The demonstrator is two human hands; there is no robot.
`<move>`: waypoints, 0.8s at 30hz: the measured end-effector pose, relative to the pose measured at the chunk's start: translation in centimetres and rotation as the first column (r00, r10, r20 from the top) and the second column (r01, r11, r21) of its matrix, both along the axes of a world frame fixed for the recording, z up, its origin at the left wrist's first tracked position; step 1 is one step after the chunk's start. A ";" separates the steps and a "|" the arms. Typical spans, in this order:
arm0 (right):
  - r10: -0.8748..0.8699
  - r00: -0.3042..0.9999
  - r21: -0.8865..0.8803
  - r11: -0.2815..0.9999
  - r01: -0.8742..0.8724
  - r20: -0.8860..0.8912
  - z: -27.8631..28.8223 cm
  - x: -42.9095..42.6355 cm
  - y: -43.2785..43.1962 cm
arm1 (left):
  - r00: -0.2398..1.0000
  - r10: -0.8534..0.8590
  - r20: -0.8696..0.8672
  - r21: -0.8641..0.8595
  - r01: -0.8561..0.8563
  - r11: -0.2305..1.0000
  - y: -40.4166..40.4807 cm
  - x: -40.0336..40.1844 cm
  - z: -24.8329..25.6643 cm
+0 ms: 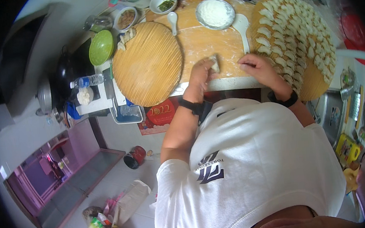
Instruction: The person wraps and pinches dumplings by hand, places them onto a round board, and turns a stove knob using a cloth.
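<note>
A pale dumpling (214, 64) is held in my left hand (202, 72), just over the front part of the floured wooden board (193, 45). To the right, my right hand (257, 68) hovers near the board with thumb and fingers close together; whether anything is between them cannot be told. A round ridged tray (148, 65) on the left bears a few dumplings (126, 38) at its upper left edge. Many dumplings in rows (286, 28) cover the round tray (315, 86) at the right. A metal bowl of white flour (215, 14) stands at the board's back.
Beside the flour lies a white paddle (242, 29); a white spoon (172, 23) is farther left. Bowls of filling (125, 18) and chopped greens (164, 5), a green bowl (101, 47) and a water bottle (87, 81) stand at the left and back. A sink (330, 115) is at the right.
</note>
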State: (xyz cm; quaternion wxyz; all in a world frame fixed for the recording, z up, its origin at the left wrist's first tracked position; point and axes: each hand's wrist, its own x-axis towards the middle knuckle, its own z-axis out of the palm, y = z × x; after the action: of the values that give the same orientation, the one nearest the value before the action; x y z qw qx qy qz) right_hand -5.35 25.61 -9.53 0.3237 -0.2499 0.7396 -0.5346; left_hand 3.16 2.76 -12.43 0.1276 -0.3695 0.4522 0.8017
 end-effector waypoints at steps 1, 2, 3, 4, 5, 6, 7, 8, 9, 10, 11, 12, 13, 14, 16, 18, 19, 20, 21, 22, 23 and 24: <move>0.020 1.000 -0.006 1.000 -0.020 -0.008 -0.4 0.3 -1.2 | 1.000 0.020 -0.008 -0.006 -0.020 1.000 0.2 0.6 0.5; 0.028 1.000 -0.045 0.999 -0.027 0.012 -0.6 0.9 -2.3 | 1.000 0.022 -0.004 -0.005 -0.022 1.000 0.3 1.2 1.0; 0.039 0.999 -0.085 0.996 -0.035 0.034 -0.4 1.5 -3.6 | 1.000 0.025 0.002 -0.006 -0.025 1.000 0.2 1.9 1.7; 0.061 0.998 -0.094 0.994 -0.058 0.030 0.3 2.1 -4.8 | 0.999 0.035 -0.026 0.003 -0.035 0.999 -0.2 2.6 2.6; 0.092 0.996 -0.023 0.995 -0.092 -0.010 1.3 2.6 -6.0 | 0.998 0.055 -0.032 -0.006 -0.055 0.998 -0.5 3.4 3.0; 0.122 0.991 0.051 0.992 -0.120 -0.053 2.0 3.1 -7.0 | 0.996 0.068 -0.064 -0.056 -0.072 0.996 -0.8 3.9 3.7; 0.138 0.988 0.045 0.990 -0.135 -0.063 2.2 3.5 -8.0 | 0.992 0.079 -0.096 -0.105 -0.089 0.990 -1.2 4.5 4.4; 0.169 0.981 0.018 0.986 -0.168 -0.095 2.4 4.0 -9.1 | 0.991 0.078 -0.111 -0.125 -0.091 0.988 -1.8 5.3 5.2; 0.198 0.972 -0.009 0.980 -0.200 -0.125 2.4 4.7 -10.2 | 0.988 0.091 -0.121 -0.131 -0.107 0.986 -2.3 6.2 5.8; 0.165 0.978 -0.112 0.977 -0.180 -0.130 2.6 5.6 -11.5 | 0.983 0.117 -0.143 -0.135 -0.137 0.981 -2.9 7.1 6.3; 0.177 0.974 -0.117 0.974 -0.194 -0.142 2.5 6.3 -12.7 | 0.976 0.142 -0.167 -0.138 -0.165 0.977 -3.6 7.9 6.6; 0.184 0.971 -0.121 0.972 -0.203 -0.151 2.6 7.2 -14.1 | 0.973 0.153 -0.172 -0.154 -0.180 0.972 -4.4 9.1 6.5; 0.191 0.968 -0.125 0.969 -0.211 -0.161 2.8 8.2 -15.5 | 0.969 0.165 -0.182 -0.157 -0.194 0.968 -5.4 10.3 6.4; 0.201 0.963 -0.109 0.969 -0.223 -0.181 3.2 9.2 -16.8 | 0.968 0.179 -0.179 -0.121 -0.202 0.972 -6.6 11.7 6.4; 0.230 0.955 -0.090 0.964 -0.250 -0.184 3.2 11.3 -19.5 | 0.960 0.205 -0.189 -0.083 -0.223 0.971 -8.7 14.4 6.6; 0.226 0.954 -0.104 0.963 -0.250 -0.194 3.1 13.9 -22.5 | 0.938 0.257 -0.235 -0.047 -0.275 0.960 -11.1 17.5 6.5; 0.239 0.948 -0.104 0.959 -0.265 -0.211 2.2 15.1 -23.9 | 0.923 0.282 -0.261 -0.027 -0.299 0.954 -12.2 19.0 6.5; 0.246 0.953 -0.117 0.956 -0.268 -0.179 0.9 16.3 -25.1 | 0.906 0.336 -0.258 -0.013 -0.351 0.936 -13.0 20.5 6.7; 0.253 0.956 -0.132 0.953 -0.272 -0.148 0.4 17.6 -26.6 | 0.906 0.326 -0.270 -0.003 -0.339 0.941 -14.4 22.3 5.8; 0.265 0.951 -0.079 0.957 -0.280 -0.158 1.2 19.3 -28.4 | 0.882 0.382 -0.277 0.019 -0.393 0.920 -15.6 24.2 5.4; 0.282 0.944 -0.082 0.951 -0.299 -0.174 1.3 20.8 -30.2 | 0.853 0.438 -0.283 0.042 -0.446 0.894 -16.6 26.1 4.9; 0.319 0.928 -0.047 0.942 -0.333 -0.190 1.4 22.2 -31.8 | 0.827 0.480 -0.292 0.072 -0.482 0.873 -17.7 28.0 4.6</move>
State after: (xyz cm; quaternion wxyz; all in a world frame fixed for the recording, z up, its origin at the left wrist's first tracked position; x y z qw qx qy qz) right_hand 16.90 -6.20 -8.10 0.3299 -0.4291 0.6922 -0.4774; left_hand 31.20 -14.99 -7.82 -0.1493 -0.3454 0.3605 0.8535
